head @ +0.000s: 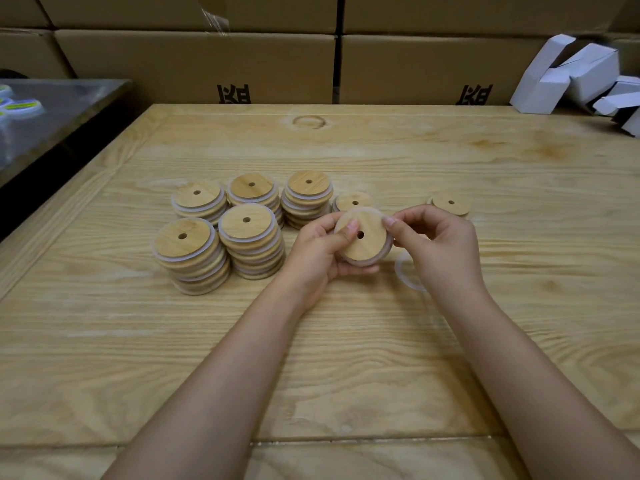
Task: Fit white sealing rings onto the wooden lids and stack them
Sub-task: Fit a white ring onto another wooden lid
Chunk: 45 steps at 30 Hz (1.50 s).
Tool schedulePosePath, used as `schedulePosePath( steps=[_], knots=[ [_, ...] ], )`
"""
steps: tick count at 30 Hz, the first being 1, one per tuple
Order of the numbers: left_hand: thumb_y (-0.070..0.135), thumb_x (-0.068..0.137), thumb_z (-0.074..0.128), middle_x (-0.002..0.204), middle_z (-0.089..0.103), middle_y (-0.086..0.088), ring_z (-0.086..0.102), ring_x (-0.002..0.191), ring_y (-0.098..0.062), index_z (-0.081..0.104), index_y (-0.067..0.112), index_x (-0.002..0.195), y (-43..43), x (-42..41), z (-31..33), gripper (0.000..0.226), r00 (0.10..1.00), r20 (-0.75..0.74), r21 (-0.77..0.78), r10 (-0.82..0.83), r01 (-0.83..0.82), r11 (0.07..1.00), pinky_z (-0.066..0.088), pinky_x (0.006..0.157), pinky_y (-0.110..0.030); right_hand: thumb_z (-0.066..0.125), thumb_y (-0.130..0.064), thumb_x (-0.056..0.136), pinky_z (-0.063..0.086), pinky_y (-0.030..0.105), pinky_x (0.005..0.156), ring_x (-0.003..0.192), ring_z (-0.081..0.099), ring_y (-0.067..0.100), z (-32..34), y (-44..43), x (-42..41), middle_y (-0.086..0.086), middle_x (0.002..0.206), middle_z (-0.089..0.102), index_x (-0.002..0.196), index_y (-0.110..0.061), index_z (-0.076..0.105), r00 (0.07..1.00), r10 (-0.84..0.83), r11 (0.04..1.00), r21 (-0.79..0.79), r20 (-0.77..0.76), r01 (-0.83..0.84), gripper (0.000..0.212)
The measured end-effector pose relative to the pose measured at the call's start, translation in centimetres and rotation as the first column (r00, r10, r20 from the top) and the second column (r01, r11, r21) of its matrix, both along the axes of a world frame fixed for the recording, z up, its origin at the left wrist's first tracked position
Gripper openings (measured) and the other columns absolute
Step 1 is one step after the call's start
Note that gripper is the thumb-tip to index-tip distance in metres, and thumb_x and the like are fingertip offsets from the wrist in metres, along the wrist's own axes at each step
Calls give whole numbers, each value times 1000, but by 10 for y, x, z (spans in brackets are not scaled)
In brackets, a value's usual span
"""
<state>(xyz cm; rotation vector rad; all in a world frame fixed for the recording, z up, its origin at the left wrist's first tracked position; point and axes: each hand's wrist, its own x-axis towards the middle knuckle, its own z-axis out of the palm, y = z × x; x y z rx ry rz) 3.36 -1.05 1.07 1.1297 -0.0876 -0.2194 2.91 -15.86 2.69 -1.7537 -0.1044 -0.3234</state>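
Both hands hold one wooden lid (364,237) tilted above the table (346,358). The left hand (320,249) cradles its lower left edge, thumb on its face; the right hand (438,242) pinches the white sealing ring (372,211) at its upper right rim. Ringed lid stacks (242,226) stand just left.

Black chars (233,94) on cardboard boxes (194,64), cropped, not legible.

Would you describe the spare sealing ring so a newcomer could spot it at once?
On the wooden table, look right of the lid stacks, beneath the right hand. The sealing ring lies flat there, a white loop with no lid in it.
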Motion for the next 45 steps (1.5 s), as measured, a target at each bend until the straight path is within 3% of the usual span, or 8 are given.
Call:
schedulePosePath(
  steps=[15, 19, 23, 28, 33, 39, 42, 45],
  knots=[
    [12, 97, 44, 95, 65, -8, 70, 68, -20, 54, 12, 109, 1, 2, 3, 16, 995, -84, -139, 62, -73, 988, 56, 49, -28, 65, -18, 86, 49, 15, 79, 98, 61, 1, -6, -1, 2, -13, 106, 65, 105, -36, 63, 977, 208, 970, -135, 46, -200, 27],
    [13, 97, 43, 96, 66, -13, 69, 69, -27, 50, 7, 121, 0, 2, 5, 25, 990, -115, -151, 78, -95, 984, 56, 55, -31, 75, -27, 74, 46, 17, 88, 109, 51, -3, -10, 3, 0, -19, 116, 53, 135, -21, 47, 972, 236, 910, -347, -10, -225, 68],
    [10, 98, 40, 107, 61, -11, 65, 80, -22, 45, 6, 130, -7, 1, 6, 33, 990, -89, -19, 110, -112, 994, 51, 61, -32, 81, -31, 68, 39, 28, 103, 123, 44, 8, -15, 11, 1, -3, 131, 50, 141, -13, 39, 993, 119, 876, -472, 21, -95, 86],
    [11, 99, 37, 107, 58, -11, 60, 81, -20, 44, 9, 132, -10, 0, 3, 34, 995, -59, 57, 85, -82, 995, 54, 64, -38, 81, -38, 64, 31, -3, 82, 111, 52, 8, -17, 10, 1, -4, 122, 58, 131, -14, 51, 996, 25, 896, -443, 83, 14, 77],
    [20, 102, 30, 78, 63, -13, 63, 52, -19, 48, 10, 115, -15, 0, 2, 24, 987, -36, 104, 155, -150, 983, 53, 44, -30, 81, -40, 64, 46, 25, 92, 100, 59, 8, -12, 7, 10, -5, 108, 65, 118, -17, 60, 988, -93, 931, -340, 122, 130, 63],
    [7, 92, 33, 47, 56, -7, 46, 31, -17, 54, 8, 70, -15, 4, -11, 31, 937, 59, 335, 344, -343, 877, 31, 30, -17, 76, -53, 63, 42, 20, 89, 105, 56, 7, -6, 9, 38, -6, 112, 65, 121, -18, 60, 987, -152, 913, -375, 54, 161, 70],
    [8, 90, 34, 43, 56, -3, 44, 30, -14, 54, 11, 64, -14, 5, -15, 33, 916, 81, 358, 392, -394, 846, 27, 30, -15, 75, -54, 67, 39, 20, 88, 114, 55, 12, -8, 14, 53, -3, 118, 64, 125, -17, 57, 992, -124, 875, -471, -3, 108, 72],
    [9, 90, 34, 42, 56, -2, 44, 29, -13, 54, 10, 63, -13, 6, -14, 33, 919, 80, 353, 385, -387, 852, 27, 30, -14, 72, -55, 70, 45, 26, 77, 101, 60, 12, -10, 17, 61, -4, 103, 68, 109, -16, 63, 993, -86, 861, -507, -75, 37, 56]
  ],
)
